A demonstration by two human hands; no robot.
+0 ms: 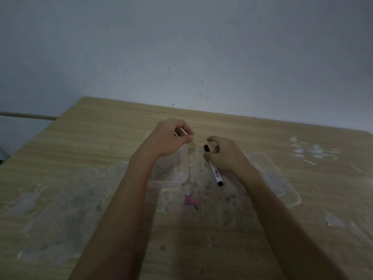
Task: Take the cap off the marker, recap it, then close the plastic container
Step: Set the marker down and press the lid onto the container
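The marker (213, 166) is the landmark here; it is a slim white pen with a black cap at its far end and a black tip-piece at its near end, and it slants across the middle of the wooden table (90, 138), the cap on; the right hand (224, 154) grips its upper barrel, the thumb and curled fingers closed on it just below the cap, the index finger arched above the cap without touching it; the near end of the marker sticks out free below the hand.

Left of the marker, the left hand (169, 138) hovers with its fingers curled and the thumb pressed to the fingertips in a pinch; something thin and pale shows between them, too small to name, so whether it grips anything I cannot tell; the two hands are near one another but apart.

The clear plastic container (173, 168) sits just left of the marker, under the left wrist, open at the top; its clear lid (282, 184) lies flat on the table to the right of the marker, partly hidden by the right forearm, apart from the container.

Nearer the person than the marker, a small red and blue scribble (191, 202) marks the tabletop; pale worn patches spread around it; beyond the marker, a plain grey wall (181, 47) rises behind the table's far edge.
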